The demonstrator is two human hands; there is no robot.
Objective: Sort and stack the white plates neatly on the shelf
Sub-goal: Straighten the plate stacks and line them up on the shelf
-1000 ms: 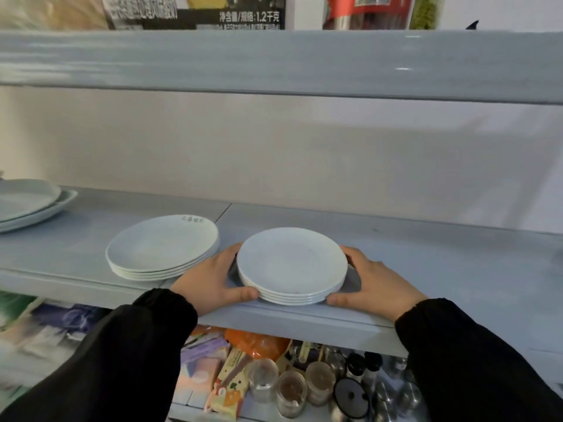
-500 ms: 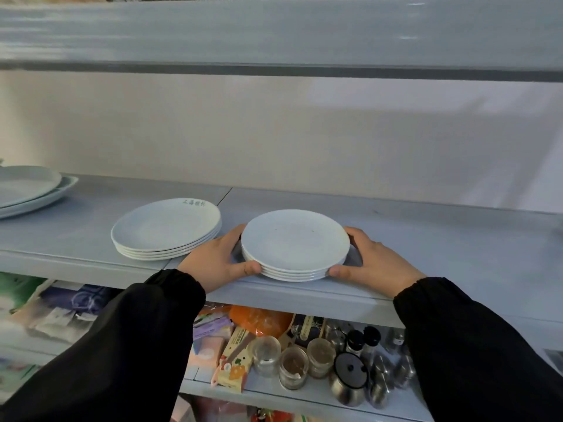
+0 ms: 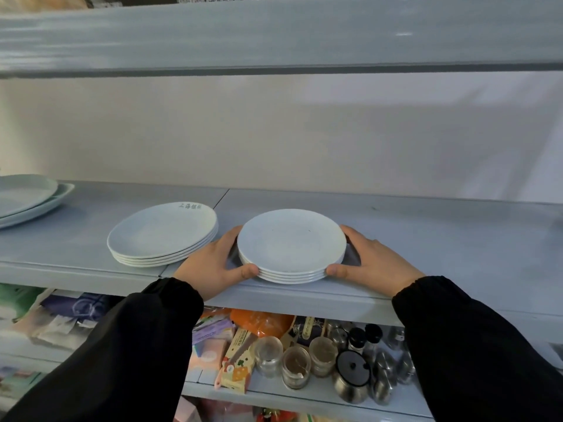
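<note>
Hands come first: the left hand (image 3: 217,264) and the right hand (image 3: 373,261) grip a small stack of plates (image 3: 291,246) from both sides, at the front edge of the shelf (image 3: 457,254). Just beside it a wider stack (image 3: 163,236) stands tidy. Far left, bigger dishes (image 3: 27,194) look uneven; probably they remain to sort.

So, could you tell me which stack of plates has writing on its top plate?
The middle stack, left of the left hand; the held stack is plain.
</note>
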